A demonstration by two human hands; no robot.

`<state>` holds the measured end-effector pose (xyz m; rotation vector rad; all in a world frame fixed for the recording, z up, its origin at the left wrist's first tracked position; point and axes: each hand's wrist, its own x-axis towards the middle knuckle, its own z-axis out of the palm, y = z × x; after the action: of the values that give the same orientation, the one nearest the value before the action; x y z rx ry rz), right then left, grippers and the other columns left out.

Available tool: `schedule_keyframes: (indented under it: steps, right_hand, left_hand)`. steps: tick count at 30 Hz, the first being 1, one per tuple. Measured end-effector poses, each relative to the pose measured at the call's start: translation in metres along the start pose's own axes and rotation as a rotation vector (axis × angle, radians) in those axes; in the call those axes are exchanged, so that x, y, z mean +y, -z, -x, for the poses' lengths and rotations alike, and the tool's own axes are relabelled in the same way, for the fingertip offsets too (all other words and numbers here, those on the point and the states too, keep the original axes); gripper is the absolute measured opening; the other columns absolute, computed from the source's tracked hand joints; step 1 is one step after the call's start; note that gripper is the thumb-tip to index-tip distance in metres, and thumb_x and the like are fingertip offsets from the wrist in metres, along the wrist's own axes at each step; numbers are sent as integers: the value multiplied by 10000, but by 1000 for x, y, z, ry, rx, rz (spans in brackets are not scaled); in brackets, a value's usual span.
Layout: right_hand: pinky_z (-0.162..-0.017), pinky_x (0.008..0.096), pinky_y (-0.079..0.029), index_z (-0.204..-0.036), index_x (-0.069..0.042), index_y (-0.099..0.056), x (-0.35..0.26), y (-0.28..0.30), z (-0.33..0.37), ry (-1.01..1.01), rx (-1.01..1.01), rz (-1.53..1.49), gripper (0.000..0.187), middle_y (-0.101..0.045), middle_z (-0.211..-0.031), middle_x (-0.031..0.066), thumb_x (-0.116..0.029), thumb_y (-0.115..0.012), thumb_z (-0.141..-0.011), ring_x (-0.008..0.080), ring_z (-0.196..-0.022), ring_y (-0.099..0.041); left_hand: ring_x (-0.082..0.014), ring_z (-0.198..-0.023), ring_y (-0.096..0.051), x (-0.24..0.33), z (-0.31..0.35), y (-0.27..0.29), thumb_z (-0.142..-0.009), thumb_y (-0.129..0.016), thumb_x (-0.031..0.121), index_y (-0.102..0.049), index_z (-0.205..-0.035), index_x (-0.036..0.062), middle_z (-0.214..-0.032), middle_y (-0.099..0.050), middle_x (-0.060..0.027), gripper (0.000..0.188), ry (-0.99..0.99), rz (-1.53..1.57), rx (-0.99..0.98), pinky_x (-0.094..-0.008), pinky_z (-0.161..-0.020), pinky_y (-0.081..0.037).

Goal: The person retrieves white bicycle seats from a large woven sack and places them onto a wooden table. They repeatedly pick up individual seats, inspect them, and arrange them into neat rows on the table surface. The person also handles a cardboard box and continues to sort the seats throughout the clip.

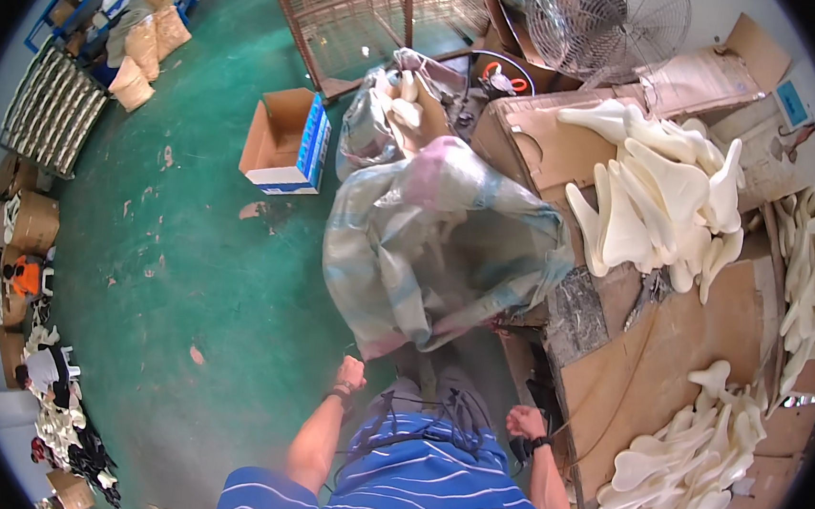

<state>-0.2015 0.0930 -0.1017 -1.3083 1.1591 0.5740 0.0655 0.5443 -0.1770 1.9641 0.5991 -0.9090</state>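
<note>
A large, translucent woven plastic sack (369, 252) with pale blue and pink bands is in front of me, its wide mouth gaping. Pale shapes show dimly inside it. Close to the sack's lower left corner, my left hand (350, 374) is closed; whatever its fingers may hold is hidden. My right hand (525, 423) is curled into a loose fist beside the table edge, with nothing visible in it. To the right, a pile of cream-white, bicycle-saddle-shaped pieces (661, 198) lies on the cardboard-covered table (649, 350). A second pile of such pieces (688, 458) lies nearer.
An open blue-and-white cardboard box (282, 139) stands on the green floor (167, 264). Behind the large sack, a smaller sack (365, 127) holds white pieces. A wire-caged fan (607, 26) and a rusty mesh frame (350, 11) stand farther back. Another person (49, 375) is at far left.
</note>
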Motion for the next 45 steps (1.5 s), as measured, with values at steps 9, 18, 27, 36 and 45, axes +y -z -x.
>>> schedule_keyframes:
  steps: [9,18,27,36,45]
  right_hand:
    - [-622,308,-567,-1196,90,-674,-146,-28,-59,258,13,352,387,-738,-855,103,-170,-664,-910,172,-696,-707]
    - [-839,436,-576,-1070,95,-713,-257,-31,-118,266,155,549,574,-746,-941,267,-435,-732,-853,391,-941,-740]
    - [-541,407,-615,-998,108,-681,-271,-28,-176,-15,337,30,624,-734,-805,190,-509,-702,-909,274,-691,-746]
    - [-463,332,-575,-898,90,-698,-260,-44,-178,46,282,-103,479,-722,-728,135,-383,-667,-965,219,-610,-724]
    - [-464,251,-455,-895,-15,-696,-299,-81,-135,-45,-82,-204,489,-684,-706,33,-482,-612,-1012,110,-572,-640]
  left_hand:
    - [-212,-689,-708,46,13,29,-876,-578,69,-563,-1073,75,-1011,-698,-120,198,25,-25,19,-370,-585,-609]
    - [-150,-731,-713,138,-40,9,-898,-645,154,-719,-1078,65,-835,-762,-60,213,91,-150,-28,-311,-650,-574]
    - [-126,-796,-713,221,-97,-87,-919,-634,160,-702,-1103,66,-879,-750,-32,218,-130,-277,-194,-294,-670,-569]
    - [-225,-947,-728,287,-108,-138,-890,-672,218,-715,-1121,62,-984,-769,-100,282,-312,-481,-267,-366,-874,-560]
    - [-401,-991,-694,323,-191,-182,-839,-598,180,-742,-990,91,-999,-740,-201,227,-617,-852,-306,-497,-898,-552]
